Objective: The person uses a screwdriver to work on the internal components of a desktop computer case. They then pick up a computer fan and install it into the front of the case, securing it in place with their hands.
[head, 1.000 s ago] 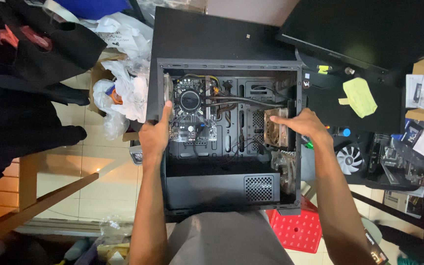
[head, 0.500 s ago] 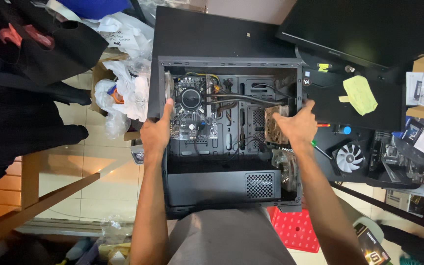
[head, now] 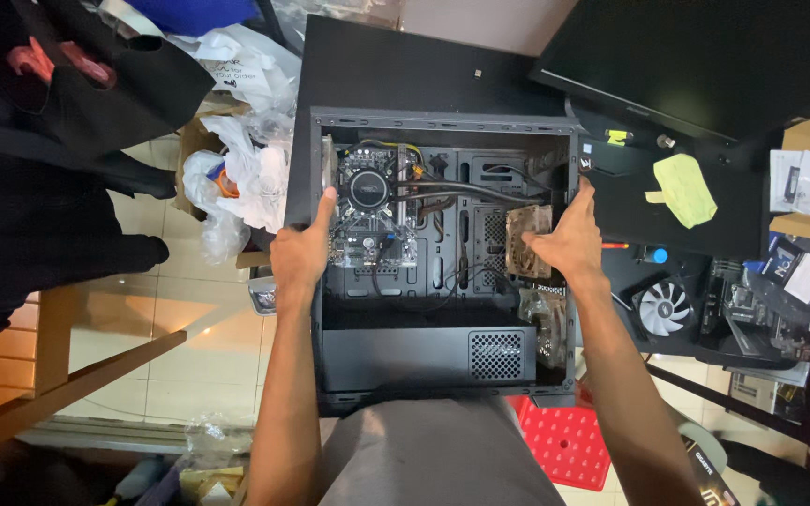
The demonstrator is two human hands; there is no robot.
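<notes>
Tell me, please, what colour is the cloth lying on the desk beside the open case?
Yellow-green cloth, seen in the head view.
</notes>
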